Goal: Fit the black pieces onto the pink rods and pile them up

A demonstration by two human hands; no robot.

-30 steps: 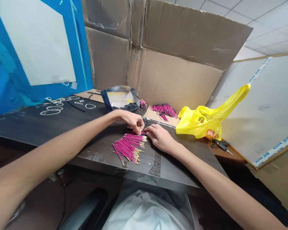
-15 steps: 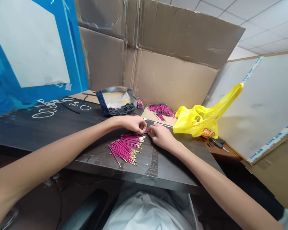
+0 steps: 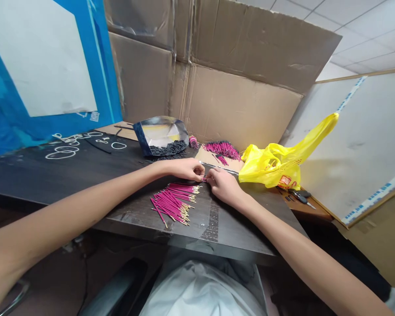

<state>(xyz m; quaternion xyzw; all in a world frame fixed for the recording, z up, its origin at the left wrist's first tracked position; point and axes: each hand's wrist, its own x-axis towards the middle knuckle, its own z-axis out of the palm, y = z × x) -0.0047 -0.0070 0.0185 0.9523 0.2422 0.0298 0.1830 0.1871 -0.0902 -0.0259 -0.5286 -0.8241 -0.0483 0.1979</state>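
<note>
My left hand (image 3: 187,169) and my right hand (image 3: 221,184) meet fingertip to fingertip above the dark table (image 3: 69,171). Between them they pinch a short magenta wire piece (image 3: 204,179), mostly hidden by the fingers. Just below the hands lies a fanned pile of magenta wire pieces with bare metal ends (image 3: 173,203). Behind the hands, an open foil bag (image 3: 160,137) holds small black pieces. A second heap of magenta wires (image 3: 224,150) lies on cardboard further back.
A yellow plastic bag (image 3: 278,163) sits right of the hands, with small dark tools (image 3: 299,196) beside it. Cardboard walls (image 3: 237,101) close the back. A blue panel (image 3: 49,70) stands at left, with white loops (image 3: 64,151) lying on the table before it.
Both hands have lifted slightly away from the pile and closed together on one wire piece. The view shifted a little.
</note>
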